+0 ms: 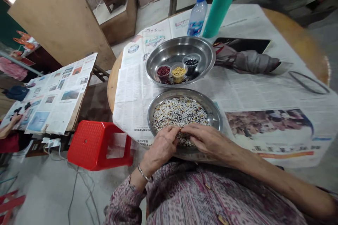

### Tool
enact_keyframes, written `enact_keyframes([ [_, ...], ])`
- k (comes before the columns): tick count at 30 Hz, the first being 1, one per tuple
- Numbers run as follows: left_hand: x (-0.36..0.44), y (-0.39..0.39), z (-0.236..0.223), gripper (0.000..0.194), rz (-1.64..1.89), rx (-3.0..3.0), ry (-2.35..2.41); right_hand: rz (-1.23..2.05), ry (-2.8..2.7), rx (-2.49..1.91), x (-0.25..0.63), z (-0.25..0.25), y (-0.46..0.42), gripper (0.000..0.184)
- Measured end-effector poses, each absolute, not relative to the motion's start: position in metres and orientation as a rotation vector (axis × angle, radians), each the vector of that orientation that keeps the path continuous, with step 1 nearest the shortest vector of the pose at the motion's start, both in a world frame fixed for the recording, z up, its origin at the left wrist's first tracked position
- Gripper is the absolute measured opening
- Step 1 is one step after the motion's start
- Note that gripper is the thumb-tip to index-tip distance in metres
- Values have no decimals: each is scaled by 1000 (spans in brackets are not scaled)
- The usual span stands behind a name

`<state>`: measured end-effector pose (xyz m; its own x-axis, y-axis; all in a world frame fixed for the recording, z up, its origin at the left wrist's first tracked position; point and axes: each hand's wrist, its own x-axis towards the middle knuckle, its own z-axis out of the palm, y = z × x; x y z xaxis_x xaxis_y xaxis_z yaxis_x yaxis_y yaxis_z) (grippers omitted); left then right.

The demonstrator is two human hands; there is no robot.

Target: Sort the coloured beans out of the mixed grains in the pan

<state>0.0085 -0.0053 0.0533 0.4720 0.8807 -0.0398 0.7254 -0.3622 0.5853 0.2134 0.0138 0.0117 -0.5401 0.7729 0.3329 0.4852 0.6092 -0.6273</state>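
A steel basin (213,107) at the table's front edge holds a mix of white, black, yellow and reddish grains and beans (179,112). Over its near side, my left hand (164,145) has its fingers drawn together in a pinch. My right hand (204,138) reaches in from the other side with curled fingers, its tips meeting those of the left. Anything between the fingertips is too small to name. Behind stands a second steel basin (166,50) with three clear cups: red beans (163,71), yellow beans (179,72) and black beans (191,62).
Newspaper (132,91) covers the round table. Farther back are a water bottle (197,15), a green bottle (221,5) and a folded grey umbrella (248,60). A red stool (91,144) stands at the left, beside another papered table (60,91) where a person's hand (16,117) shows.
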Motion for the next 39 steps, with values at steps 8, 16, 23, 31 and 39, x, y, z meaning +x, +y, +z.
enact_keyframes([
  [8, 22, -9, 55, 18, 45, 2316, 1251, 461, -2137, -1267, 234, 10, 22, 28],
  [16, 48, 17, 40, 26, 295, 2283, 1258, 337, -2035, -1354, 223, 3, 16, 28],
  [23, 27, 46, 47, 44, 507, 2268, 1675, 397, -2008, -1449, 222, 4, 27, 37],
  [31, 34, 65, 30, 25, 420, 2125, 1626, 555, -2150, -1460, 201, -2, 61, 40],
  [39, 32, 58, 38, 16, 439, 1844, 1549, 786, -1983, -1461, 199, 10, 62, 35],
])
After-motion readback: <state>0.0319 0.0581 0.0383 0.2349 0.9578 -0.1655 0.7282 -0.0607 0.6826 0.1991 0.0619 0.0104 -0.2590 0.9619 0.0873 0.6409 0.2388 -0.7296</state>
